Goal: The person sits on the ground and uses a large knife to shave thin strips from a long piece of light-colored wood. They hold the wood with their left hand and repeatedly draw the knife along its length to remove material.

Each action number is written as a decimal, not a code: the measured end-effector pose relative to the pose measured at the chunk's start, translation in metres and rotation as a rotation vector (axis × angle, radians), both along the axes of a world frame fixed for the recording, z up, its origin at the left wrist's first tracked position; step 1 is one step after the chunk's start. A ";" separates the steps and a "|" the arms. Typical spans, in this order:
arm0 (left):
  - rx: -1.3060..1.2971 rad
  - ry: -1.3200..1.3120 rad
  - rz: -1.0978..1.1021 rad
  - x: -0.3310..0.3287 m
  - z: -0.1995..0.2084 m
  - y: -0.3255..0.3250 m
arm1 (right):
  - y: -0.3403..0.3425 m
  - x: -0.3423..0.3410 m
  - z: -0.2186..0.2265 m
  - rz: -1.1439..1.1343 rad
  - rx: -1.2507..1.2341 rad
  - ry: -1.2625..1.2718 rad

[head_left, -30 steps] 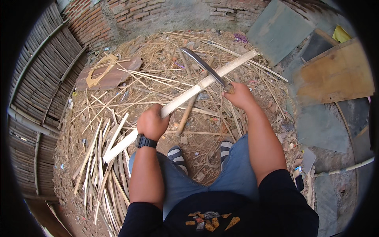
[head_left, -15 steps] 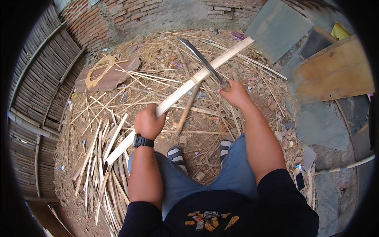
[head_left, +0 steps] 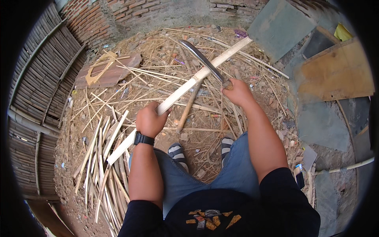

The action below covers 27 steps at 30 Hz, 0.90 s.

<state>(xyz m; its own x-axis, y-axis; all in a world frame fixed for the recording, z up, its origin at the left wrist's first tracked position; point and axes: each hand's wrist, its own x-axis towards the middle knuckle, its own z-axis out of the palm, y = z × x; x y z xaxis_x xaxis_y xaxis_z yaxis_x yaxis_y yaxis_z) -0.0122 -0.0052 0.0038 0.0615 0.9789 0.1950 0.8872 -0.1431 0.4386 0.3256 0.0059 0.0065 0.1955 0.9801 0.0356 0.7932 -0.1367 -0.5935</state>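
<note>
My left hand (head_left: pixel 151 119), with a black watch at its wrist, is closed around a long pale split bamboo slat (head_left: pixel 178 93). The slat runs diagonally from the lower left, beside my left knee, to the upper right. In my right hand (head_left: pixel 238 93) is the handle of a machete (head_left: pixel 203 59), its dark curved blade pointing up and to the left. The blade crosses the slat at its upper half, lying on or just above it; contact is hard to tell. Under the crossing lies a round bamboo pole (head_left: pixel 188 108) on the ground.
A heap of split strips (head_left: pixel 103 173) lies left of my legs. Thin strips and shavings litter the ground. A brown board (head_left: pixel 114 73) lies at the far left, near a bamboo wall (head_left: pixel 37 79). Grey sheets (head_left: pixel 278 29) and a wooden panel (head_left: pixel 335 73) are on the right.
The machete has shifted slightly down and right along with my right hand. The slat and my left hand have barely moved.
</note>
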 end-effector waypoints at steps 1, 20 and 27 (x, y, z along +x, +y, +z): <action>0.013 0.001 -0.003 0.001 -0.001 0.000 | -0.004 -0.007 0.000 0.027 -0.010 -0.030; 0.153 -0.016 -0.021 0.006 -0.011 0.002 | -0.016 -0.018 -0.005 0.201 0.048 -0.216; 0.199 0.011 -0.002 0.002 -0.010 0.001 | -0.006 -0.002 0.008 0.206 0.010 -0.116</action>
<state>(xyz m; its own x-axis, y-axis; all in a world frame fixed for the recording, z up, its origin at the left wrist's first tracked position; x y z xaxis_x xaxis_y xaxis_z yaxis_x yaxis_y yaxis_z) -0.0098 -0.0044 -0.0065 0.0669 0.9208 0.3842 0.8913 -0.2282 0.3918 0.3235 0.0003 0.0141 -0.0147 0.9983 0.0560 0.8669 0.0406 -0.4968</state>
